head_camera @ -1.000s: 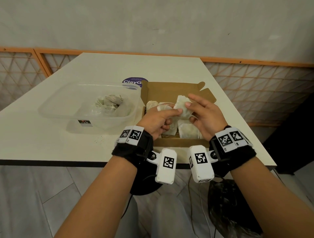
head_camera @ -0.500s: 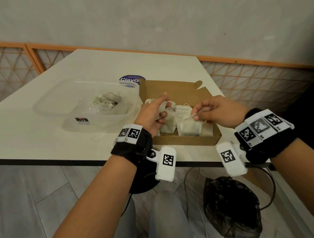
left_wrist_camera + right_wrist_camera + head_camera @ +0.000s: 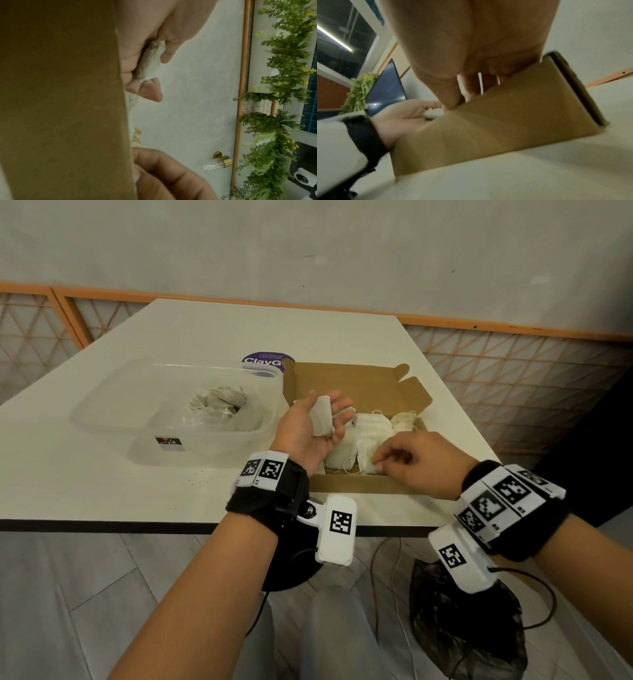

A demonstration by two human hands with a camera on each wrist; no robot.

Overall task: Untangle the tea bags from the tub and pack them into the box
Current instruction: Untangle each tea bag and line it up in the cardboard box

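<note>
A pale cream rectangular table point(image 3: 144, 419) stands against a grey wall with orange-framed lattice panels behind it. On it, near the front edge, sits an open brown cardboard box point(image 3: 359, 386) with its lid flap raised at the back. Inside lie several flat white paper tea bags point(image 3: 371, 428) side by side, thin strings looped among them.

The left hand point(image 3: 310, 428) is held palm up over the box's left end, fingers loosely spread and only slightly curved; a single crumpled white tea bag point(image 3: 322, 417) lies across the palm and fingers, and the left wrist view shows the fingers point(image 3: 152, 92) cupping it lightly rather than clamping it.

The right hand point(image 3: 416, 462) reaches into the near right part of the box, fingers bent, thumb and forefinger pinched at the edge of the nearest packed tea bag point(image 3: 366, 451). Whether they hold the bag's paper or its string cannot be told.

Just left of the box stands a clear plastic rectangular tub point(image 3: 109, 412) holding a tangled clump of greyish tea bags point(image 3: 219, 402). A round purple sticker with white lettering point(image 3: 267, 361) lies on the table behind the tub and box. A crumpled black plastic bag point(image 3: 455, 621) sits on the tiled floor below.
</note>
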